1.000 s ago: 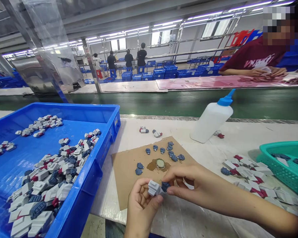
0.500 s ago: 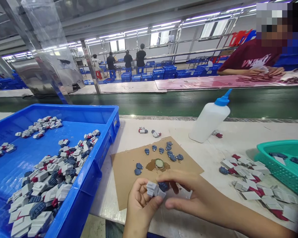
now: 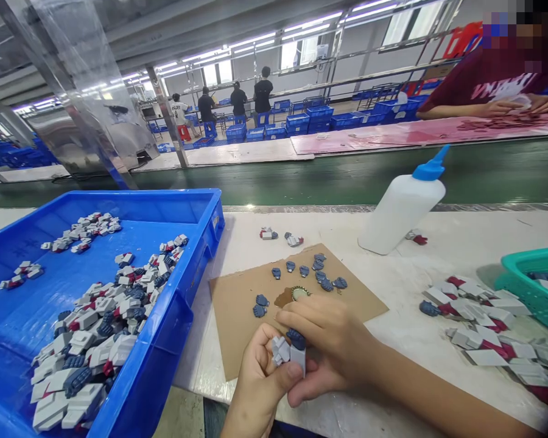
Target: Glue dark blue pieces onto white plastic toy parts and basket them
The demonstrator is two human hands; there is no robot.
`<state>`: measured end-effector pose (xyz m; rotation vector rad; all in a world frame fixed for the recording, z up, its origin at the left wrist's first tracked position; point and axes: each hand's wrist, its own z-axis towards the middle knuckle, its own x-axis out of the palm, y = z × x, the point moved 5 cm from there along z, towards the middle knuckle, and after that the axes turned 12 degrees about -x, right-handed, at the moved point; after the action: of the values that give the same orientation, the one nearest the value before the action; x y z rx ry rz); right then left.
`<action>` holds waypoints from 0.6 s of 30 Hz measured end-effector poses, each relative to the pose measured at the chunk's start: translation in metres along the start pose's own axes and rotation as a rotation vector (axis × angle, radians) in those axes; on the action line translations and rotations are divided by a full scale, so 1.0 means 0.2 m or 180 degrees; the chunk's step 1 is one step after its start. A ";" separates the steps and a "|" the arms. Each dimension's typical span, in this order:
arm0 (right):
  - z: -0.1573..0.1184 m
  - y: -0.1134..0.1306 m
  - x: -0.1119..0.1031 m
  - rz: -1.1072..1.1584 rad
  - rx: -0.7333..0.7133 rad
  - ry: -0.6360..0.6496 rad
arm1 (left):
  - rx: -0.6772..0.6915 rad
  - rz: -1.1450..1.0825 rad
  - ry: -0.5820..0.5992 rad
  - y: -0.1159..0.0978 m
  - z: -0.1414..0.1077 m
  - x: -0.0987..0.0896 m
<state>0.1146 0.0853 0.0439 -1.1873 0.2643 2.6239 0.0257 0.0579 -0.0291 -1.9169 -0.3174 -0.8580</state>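
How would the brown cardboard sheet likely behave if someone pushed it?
The cardboard sheet lies flat, so it would probably slide rather than tip. Looking thin, it may flex. Small blue parts resting on it might shift.

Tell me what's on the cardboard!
Blue pieces, a cap and a brown puddle lie on the cardboard. The left hand and right hand cover some of it; what's beneath is hidden.

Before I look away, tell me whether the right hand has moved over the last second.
Yes, left and forward, judged against the round cap: the right hand now hides the cap's near edge, which was uncovered before.
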 end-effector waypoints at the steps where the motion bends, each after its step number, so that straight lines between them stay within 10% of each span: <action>1: 0.00 -0.01 0.01 0.0012 0.0027 0.0029 | 0.0008 0.0019 -0.0042 0.00 0.01 0.00; 6: -0.04 -0.04 0.03 -0.0019 0.0089 -0.0024 | 0.0287 0.0481 -0.0457 0.03 0.00 -0.01; 11: -0.07 -0.03 0.04 0.0219 0.0115 -0.0078 | 0.0481 0.1119 -0.2065 0.10 -0.09 -0.05; 18: -0.06 0.02 0.01 0.0255 -0.0170 -0.0273 | 0.0867 0.1686 -0.1759 0.13 -0.13 -0.06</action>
<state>0.1212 0.0786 0.0346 -1.0989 0.2313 2.7596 0.0204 0.0246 -0.0470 -1.8208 -0.2185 0.0707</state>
